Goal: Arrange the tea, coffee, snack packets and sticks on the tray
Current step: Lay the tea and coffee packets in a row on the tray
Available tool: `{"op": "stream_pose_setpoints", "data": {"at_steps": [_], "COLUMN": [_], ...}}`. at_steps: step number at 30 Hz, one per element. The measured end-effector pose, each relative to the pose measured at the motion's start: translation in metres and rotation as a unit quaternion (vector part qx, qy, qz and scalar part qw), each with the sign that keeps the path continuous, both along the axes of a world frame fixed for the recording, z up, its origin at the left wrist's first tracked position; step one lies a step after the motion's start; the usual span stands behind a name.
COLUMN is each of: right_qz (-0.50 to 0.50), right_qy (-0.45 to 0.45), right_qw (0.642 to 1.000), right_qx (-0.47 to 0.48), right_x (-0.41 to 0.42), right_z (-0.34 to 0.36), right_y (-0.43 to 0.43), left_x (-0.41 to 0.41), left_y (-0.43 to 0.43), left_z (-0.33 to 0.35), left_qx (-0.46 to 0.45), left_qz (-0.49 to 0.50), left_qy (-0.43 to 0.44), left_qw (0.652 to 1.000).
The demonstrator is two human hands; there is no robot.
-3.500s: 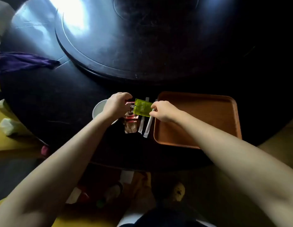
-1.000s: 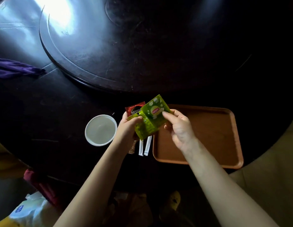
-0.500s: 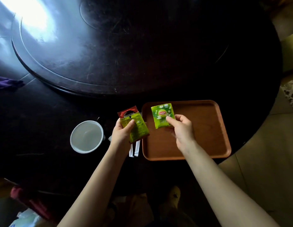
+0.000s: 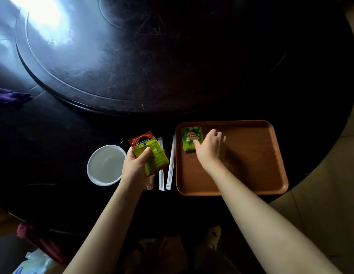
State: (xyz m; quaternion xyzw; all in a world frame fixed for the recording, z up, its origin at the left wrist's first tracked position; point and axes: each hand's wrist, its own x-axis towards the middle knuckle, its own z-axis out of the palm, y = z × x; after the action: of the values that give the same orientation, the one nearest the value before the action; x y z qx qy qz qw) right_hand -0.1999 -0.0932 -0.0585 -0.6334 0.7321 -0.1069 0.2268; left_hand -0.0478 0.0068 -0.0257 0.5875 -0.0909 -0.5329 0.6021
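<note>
A brown wooden tray lies on the dark table at the near right. One green tea packet rests flat in the tray's far left corner. My right hand hovers over the tray beside that packet, fingers spread, its thumb at the packet's lower edge. My left hand holds a small stack left of the tray: a second green tea packet in front and a red coffee packet behind. Two white sticks lie on the table between the stack and the tray. A brownish snack packet peeks out below my left hand.
A white cup stands left of my left hand. A large raised turntable fills the table's middle. A purple cloth lies at the far left edge. The table's near rim runs just below the tray; floor and bags show beneath.
My right hand carried one green tea packet from the stack to the tray's far left corner and laid it flat, then opened. My left hand keeps the remaining packets.
</note>
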Motion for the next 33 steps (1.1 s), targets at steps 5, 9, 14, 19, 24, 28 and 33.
{"op": "stream_pose_setpoints", "data": {"at_steps": [5,9,14,19,24,28,33], "right_qz": [0.182,0.193,0.170,0.198,0.041,-0.018,0.107], "right_qy": [-0.050,-0.044,-0.146,-0.245,-0.320,-0.271,-0.144], "right_qw": [0.975,0.974,0.969,0.945,0.944,0.962,0.979], "right_qx": [-0.120,-0.109,-0.099,0.081,0.068,-0.006,-0.101], "right_x": [-0.002,-0.002,-0.003,-0.007,-0.029,-0.044,-0.036], "right_z": [-0.013,-0.016,0.003,0.033,0.029,0.038,0.042], "right_y": [0.010,0.010,0.014,0.038,0.029,0.030,0.044], "left_x": [-0.005,-0.011,-0.022,-0.040,-0.053,-0.054,-0.078], "left_y": [-0.004,-0.007,-0.013,-0.022,-0.026,-0.025,-0.025], "left_z": [-0.002,-0.003,0.001,0.002,0.006,0.005,0.010], "left_qx": [0.040,0.040,0.039,0.007,0.004,0.020,0.007], "left_qz": [0.004,-0.013,-0.022,-0.030,-0.036,-0.016,-0.057], "left_qy": [-0.009,-0.007,-0.023,0.019,0.043,0.006,0.005], "left_qw": [0.999,0.999,0.999,0.999,0.998,1.000,0.998]}}
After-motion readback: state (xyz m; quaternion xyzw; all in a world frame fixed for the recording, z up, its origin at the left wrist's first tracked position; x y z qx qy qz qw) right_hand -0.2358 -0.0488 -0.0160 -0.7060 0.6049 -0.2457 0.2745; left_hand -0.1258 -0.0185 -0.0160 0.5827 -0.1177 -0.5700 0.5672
